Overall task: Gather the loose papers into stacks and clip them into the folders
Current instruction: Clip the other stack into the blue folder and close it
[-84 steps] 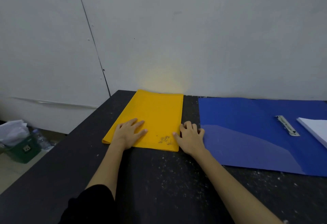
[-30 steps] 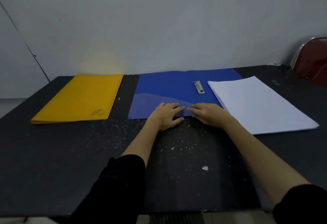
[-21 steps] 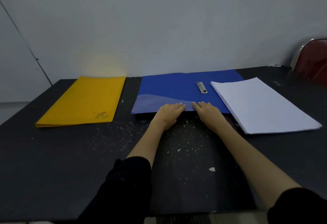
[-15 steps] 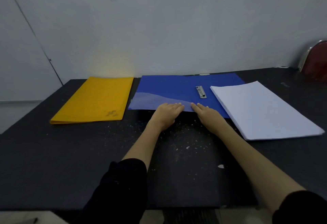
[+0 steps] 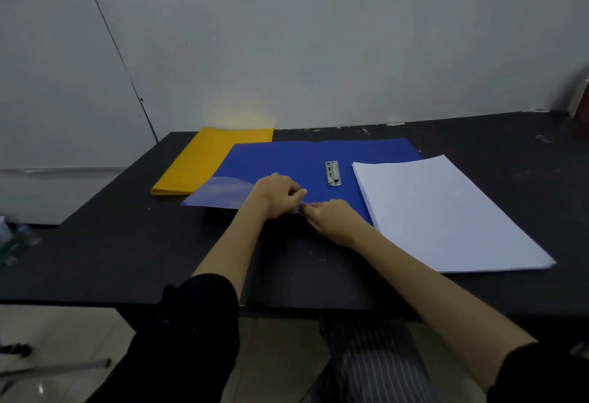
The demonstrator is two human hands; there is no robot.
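Fingers (image 5: 294,194) of both hands pinch the blue folder (image 5: 287,160) near edge; tugging could slide it under the paper stack (image 5: 446,211).

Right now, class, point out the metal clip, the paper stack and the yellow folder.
metal clip (image 5: 332,173), head view, middle of its bar.
paper stack (image 5: 446,214), head view, top sheet's centre.
yellow folder (image 5: 210,157), head view, cover's centre.
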